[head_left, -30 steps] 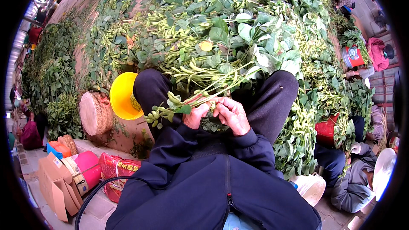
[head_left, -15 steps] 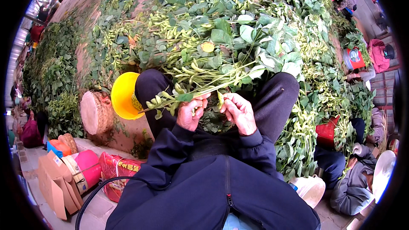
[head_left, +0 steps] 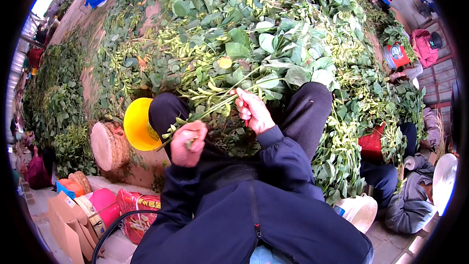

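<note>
Holding a bean stalk between both hands

Read the scene from left to right. At the lower left, an open carton (head_left: 66,225) stands beside a pink tub (head_left: 106,204). Above them, a woven cylinder (head_left: 108,145) shows its pale round face; below, a red bag (head_left: 139,217) lies near the tub. The yellow bucket (head_left: 137,124) is tilted beside the left knee. The left hand (head_left: 189,143) is curled closed on the stalk (head_left: 215,107) near its lower end; green shows between the blurred fingers. The stalk slants up to the right, above the lap, with pods along it. The right hand (head_left: 253,110) has its fingertips at the stalk; whether they pinch it cannot be told. Leafy plants (head_left: 237,50) spread beyond the knees. At the right are a white bucket (head_left: 362,211), a red basket (head_left: 372,144) and a seated co-worker (head_left: 410,210).
</note>
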Demonstrator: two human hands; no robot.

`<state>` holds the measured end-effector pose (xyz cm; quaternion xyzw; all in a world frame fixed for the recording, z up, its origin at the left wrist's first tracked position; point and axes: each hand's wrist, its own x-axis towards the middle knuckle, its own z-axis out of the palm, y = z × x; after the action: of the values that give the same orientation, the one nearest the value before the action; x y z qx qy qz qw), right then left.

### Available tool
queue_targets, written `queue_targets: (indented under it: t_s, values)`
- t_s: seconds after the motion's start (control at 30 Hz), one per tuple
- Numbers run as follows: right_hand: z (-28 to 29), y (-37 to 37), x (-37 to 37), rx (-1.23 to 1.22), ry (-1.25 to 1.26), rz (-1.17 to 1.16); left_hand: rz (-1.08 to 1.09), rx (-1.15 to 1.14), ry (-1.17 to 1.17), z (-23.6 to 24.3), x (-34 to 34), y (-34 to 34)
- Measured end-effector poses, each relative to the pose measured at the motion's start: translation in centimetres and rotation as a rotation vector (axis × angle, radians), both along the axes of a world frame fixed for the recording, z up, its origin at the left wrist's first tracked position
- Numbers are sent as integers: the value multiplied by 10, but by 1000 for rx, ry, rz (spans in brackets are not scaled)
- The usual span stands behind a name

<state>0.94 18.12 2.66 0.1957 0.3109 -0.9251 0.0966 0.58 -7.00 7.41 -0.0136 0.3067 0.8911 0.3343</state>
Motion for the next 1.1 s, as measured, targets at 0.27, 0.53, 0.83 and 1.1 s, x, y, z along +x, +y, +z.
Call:
queue_targets:
  t_s: [0.27,0.53,0.83,1.1]
  values:
    - [12,-8,-21,64,51,85,504,237,207,37,-40,-109]
    - [155,99,37,687,423,-515,765,-78,171,-52,-113,-232]
    - [113,251,237,732,336,-1069,640,-989,128,-187,-149,-302]
    - [-49,224,360,179,-329,-840,613,-1603,735,-214,-161,-314]
